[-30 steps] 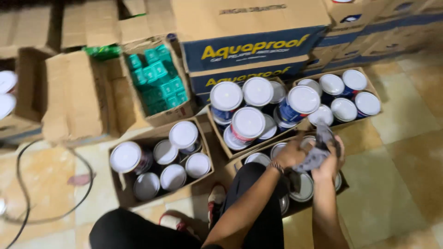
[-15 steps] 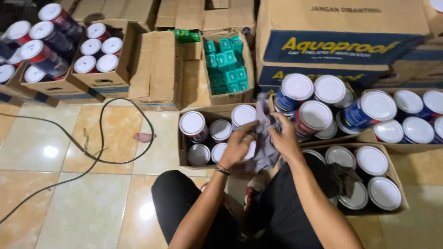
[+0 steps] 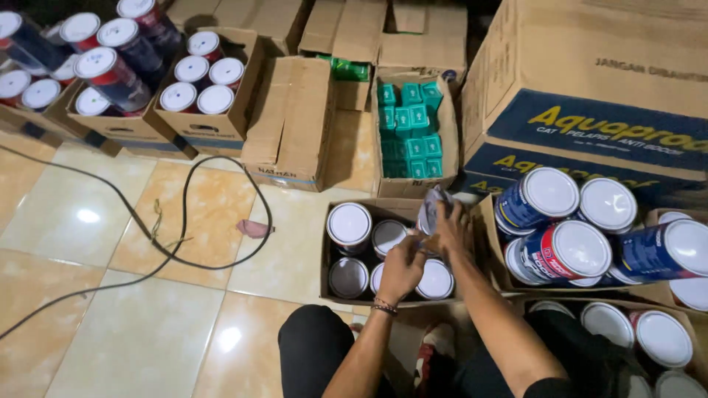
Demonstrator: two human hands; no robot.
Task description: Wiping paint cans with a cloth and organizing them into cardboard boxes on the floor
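Can (image 3: pixel 434 212) tilted above open box (image 3: pixel 335 291) at twelve o'clock, right hand (image 3: pixel 451 230) fingers clamped on it, left hand (image 3: pixel 400 267) fingers curled at its base. Slack grip risks dropping onto cans (image 3: pixel 348 223) below, denting lids.

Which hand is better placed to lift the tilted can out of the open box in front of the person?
Probably the right hand: it already grips the tilted white-lidded metal can at the back of the open brown cardboard box. The left hand sits lower, over the upright cans.
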